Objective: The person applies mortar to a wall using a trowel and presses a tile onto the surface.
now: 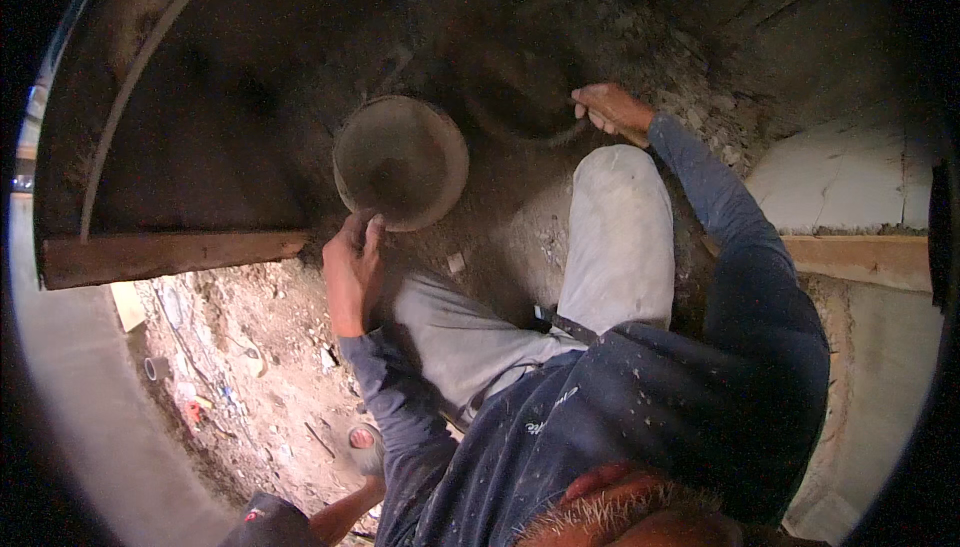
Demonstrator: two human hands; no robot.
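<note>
A round, dusty bucket-like container [408, 155] stands in front of me, left of the middle, its mouth facing up. My left hand [355, 259] is closed on its near rim, thumb and fingers pinching the edge. To the right, in deep shade, is a second round, dark container [520, 87]; its outline is faint and its contents cannot be made out. My right hand [608, 110] is closed at this container's right edge, seemingly gripping the rim. Both my knees are bent, with the right leg [620, 237] between the hands.
Loose rubble [690, 77] lies at the far right. A wooden beam [170, 255] crosses on the left, another beam [860, 259] on the right. Bright littered ground [270, 357] shows at lower left, with a grey pipe piece [157, 368] and another person's sandalled foot [363, 439].
</note>
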